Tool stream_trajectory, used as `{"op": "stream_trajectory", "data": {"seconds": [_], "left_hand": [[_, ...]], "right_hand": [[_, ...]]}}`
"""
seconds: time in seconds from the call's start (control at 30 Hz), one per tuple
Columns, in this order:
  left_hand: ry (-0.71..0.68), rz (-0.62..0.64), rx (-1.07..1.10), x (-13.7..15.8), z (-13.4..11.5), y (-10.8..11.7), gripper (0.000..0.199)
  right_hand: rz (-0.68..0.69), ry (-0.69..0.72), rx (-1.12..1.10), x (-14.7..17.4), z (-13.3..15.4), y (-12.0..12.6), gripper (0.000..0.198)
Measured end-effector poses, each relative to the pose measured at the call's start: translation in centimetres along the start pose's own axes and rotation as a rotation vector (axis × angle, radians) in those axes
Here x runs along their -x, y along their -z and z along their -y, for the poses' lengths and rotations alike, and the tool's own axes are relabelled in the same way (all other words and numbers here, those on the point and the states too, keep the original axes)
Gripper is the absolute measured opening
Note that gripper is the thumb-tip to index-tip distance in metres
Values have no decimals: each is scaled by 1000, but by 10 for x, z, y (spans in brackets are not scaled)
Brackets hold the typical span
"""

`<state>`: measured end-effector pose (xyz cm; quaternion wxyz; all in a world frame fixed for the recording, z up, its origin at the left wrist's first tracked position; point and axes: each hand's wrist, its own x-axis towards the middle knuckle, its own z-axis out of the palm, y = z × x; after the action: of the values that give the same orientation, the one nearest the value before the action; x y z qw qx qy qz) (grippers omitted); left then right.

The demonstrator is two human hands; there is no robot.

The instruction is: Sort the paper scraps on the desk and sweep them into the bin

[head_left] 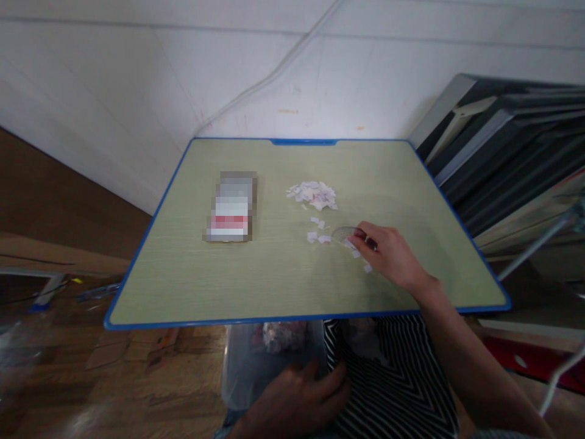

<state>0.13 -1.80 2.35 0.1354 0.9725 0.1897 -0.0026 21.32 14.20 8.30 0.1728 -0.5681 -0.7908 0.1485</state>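
Note:
My right hand [386,250] is closed around the dark red end of a small see-through, rounded thing [342,232]; its exact kind is unclear. That thing is low over the table [219,280], among a few loose white paper scraps [324,239]. Further back lies a larger pile of torn paper bits [315,192]. Below the table's front edge my left hand [306,393] is held over my lap with its fingers loosely stretched, holding nothing that I can see.
A blurred-out phone-like slab [231,207] lies on the table's left side. Under the front edge stands a clear plastic bin [237,366] with a crumpled bundle [284,336] in it. Dark flat panels [512,131] lean at the right. A white cable [274,73] runs down the wall.

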Motion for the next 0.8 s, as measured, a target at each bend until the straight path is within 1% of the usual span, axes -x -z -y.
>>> {"op": "stream_trajectory", "data": {"seconds": [0.1,0.23,0.37,0.47,0.6,0.73,0.8], "left_hand": [[-6,16,2,0,0,0,37],[-9,12,13,0,0,2,34],[-9,12,14,0,0,3,35],[-10,-1,13,0,0,2,35],[-12,8,20,0,0,3,36],[-10,15,18,-1,0,6,36],[-12,22,22,-1,1,6,35]], "right_hand": [[-5,8,-2,0,1,2,19],[-44,8,-27,-1,2,2,20],[-21,15,6,-2,0,0,19],[-17,-5,37,-1,1,1,19],[99,80,50,3,4,5,20],[34,80,161,12,6,6,22],[67,126,166,17,7,7,21]]}}
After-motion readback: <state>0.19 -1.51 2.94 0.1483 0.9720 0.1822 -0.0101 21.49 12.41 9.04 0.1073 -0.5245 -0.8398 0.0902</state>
